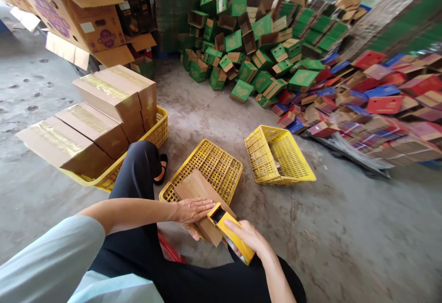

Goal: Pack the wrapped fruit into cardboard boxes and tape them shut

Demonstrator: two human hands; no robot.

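Observation:
A brown cardboard box (197,186) lies on an overturned yellow plastic crate (221,164) in front of my knees. My left hand (194,211) rests flat on its top, fingers stretched out and the thumb over the near side. In my right hand (249,233) is a yellow tape dispenser (242,247), its front end against the right part of the box, close to my left fingertips. The fingers of that hand are partly hidden beneath the dispenser. Whether tape is on this part of the box, I cannot tell.
Left of my knee, a yellow crate (161,128) holds several taped cartons (100,121). Another yellow crate (286,155) sits tilted on the floor to the right. Behind are heaps of green boxes (241,90) and red and blue boxes (385,104). Large cartons (83,22) stand back left.

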